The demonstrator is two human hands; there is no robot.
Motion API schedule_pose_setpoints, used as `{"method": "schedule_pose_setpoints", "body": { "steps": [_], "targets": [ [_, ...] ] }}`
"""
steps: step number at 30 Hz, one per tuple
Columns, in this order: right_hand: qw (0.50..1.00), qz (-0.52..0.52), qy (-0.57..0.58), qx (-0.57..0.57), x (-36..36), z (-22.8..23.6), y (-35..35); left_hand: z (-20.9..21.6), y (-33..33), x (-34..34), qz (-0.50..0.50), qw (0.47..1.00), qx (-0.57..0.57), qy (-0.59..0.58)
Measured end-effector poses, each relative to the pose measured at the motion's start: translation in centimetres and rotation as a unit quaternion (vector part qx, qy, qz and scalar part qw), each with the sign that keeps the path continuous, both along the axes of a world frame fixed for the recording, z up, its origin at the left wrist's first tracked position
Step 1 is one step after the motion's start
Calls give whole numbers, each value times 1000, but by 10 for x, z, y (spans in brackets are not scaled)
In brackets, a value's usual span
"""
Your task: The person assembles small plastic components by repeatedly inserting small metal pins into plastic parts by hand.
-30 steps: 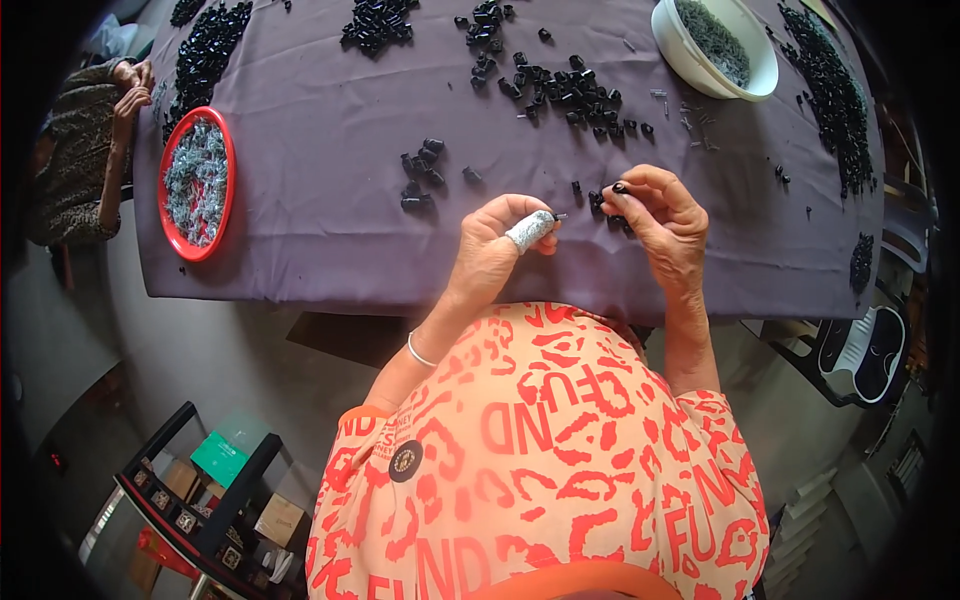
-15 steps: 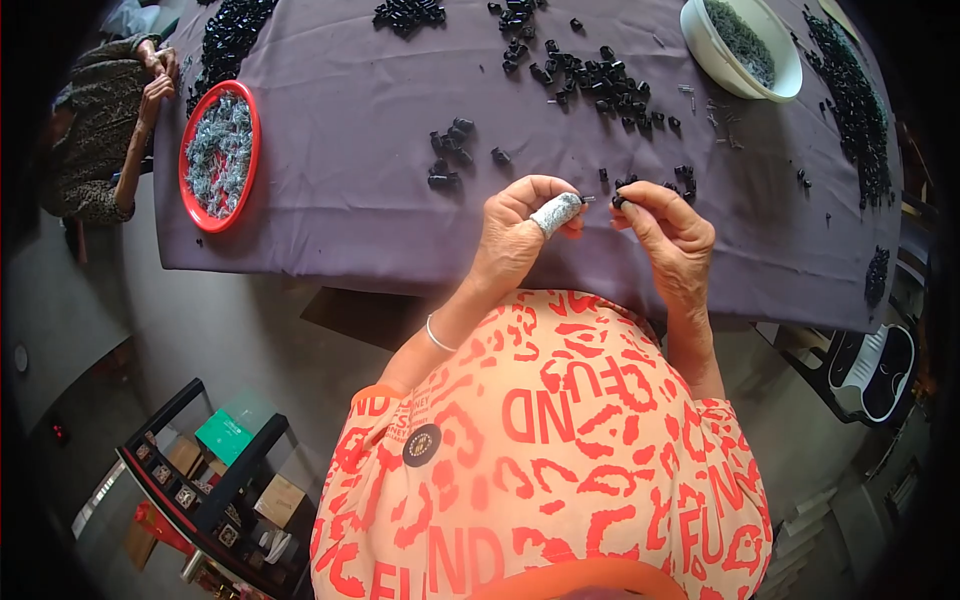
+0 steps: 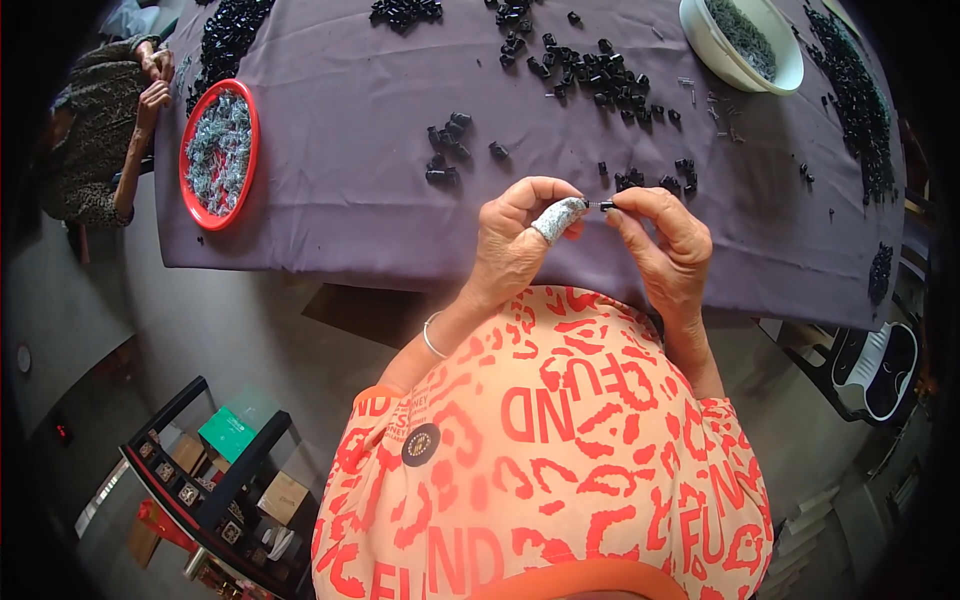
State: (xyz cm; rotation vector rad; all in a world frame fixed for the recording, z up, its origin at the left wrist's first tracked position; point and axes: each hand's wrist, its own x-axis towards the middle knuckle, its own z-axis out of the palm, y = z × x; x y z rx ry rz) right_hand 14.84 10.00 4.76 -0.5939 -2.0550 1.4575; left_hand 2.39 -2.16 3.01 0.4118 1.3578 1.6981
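Note:
Just past the table's near edge, my left hand (image 3: 508,240) pinches a thin metal spring-like piece (image 3: 594,205) between thumb and forefinger. A speckled grey-white wrap (image 3: 558,218) covers that thumb. My right hand (image 3: 672,240) grips a small black plastic part (image 3: 607,206) between its thumb and fingertips. The metal piece's end meets the black part; how deep it sits inside cannot be made out. Several loose black parts (image 3: 630,180) lie directly beyond my right fingers. Another small group of black plastic cylinders (image 3: 442,176) lies beyond my left hand.
A purple cloth (image 3: 350,190) covers the table. Farther off lie a bigger pile of black parts (image 3: 615,80) and a white bowl (image 3: 790,82) of thin metal pieces. A red tray (image 3: 256,150) of similar pieces stands at left, near another person's hands (image 3: 155,80).
My right hand has shifted slightly left, bringing the black part against the metal piece's end; a gap parted them before. My left hand has stayed almost in place.

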Motion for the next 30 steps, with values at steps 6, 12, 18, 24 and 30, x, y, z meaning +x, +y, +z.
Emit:
{"method": "schedule_pose_setpoints", "body": {
  "steps": [6, 12, 18, 24, 30],
  "targets": [
    [1000, -3, 3, -4, -1, -3, -3, 1, 0, 2, -4, 1000, 2, 22],
    [1000, -9, 0, 10, -1, -1, -7, -2, -4, 2, -11, 999, 22, 27],
    [1000, -8, -5, 13, -1, -3, -6, -1, -3, 4, -6, 996, 10, 93],
    [999, -17, 17, 34, -3, -12, -12, -2, -3, 5, -7, 1000, -9, 15],
    [994, -13, 10, 108, -10, -17, 1, -20, 12, 2, 3, 979, 11, 204]
  ]
}}
